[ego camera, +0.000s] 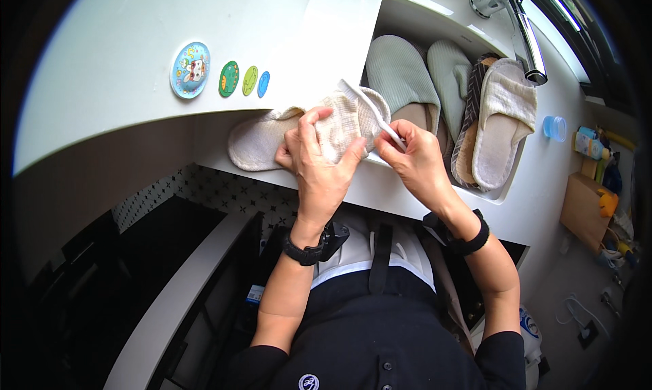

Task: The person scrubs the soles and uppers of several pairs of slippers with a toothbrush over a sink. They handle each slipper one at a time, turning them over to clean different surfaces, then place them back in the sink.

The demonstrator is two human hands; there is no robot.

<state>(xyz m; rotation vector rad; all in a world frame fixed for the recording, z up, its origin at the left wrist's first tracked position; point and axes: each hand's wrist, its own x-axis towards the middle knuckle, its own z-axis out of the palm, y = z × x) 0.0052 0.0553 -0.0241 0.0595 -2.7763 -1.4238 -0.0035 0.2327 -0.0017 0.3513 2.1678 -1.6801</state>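
Observation:
A beige fabric slipper (260, 145) lies across the front edge of the white counter by the sink, its toe pointing right. My left hand (323, 168) grips it, with fingers and thumb around the ribbed upper. In my right hand (415, 148) is a white toothbrush (376, 114), pinched by its handle. The brush head rests over or touches the slipper's upper; which one I cannot tell. Inside the sink (433, 15) sit a pale green ribbed slipper (400, 69), another green slipper (448, 66), a dark striped slipper (464, 153) and a beige slipper (501, 109) leaning at the right.
A chrome faucet (530, 41) arches over the sink's right side. Right of the sink stands a small blue plastic cup (555, 128). Cartoon stickers, including a large blue one (190, 70), are on the counter at left. A brown box (583, 211) and bottles occupy the far right.

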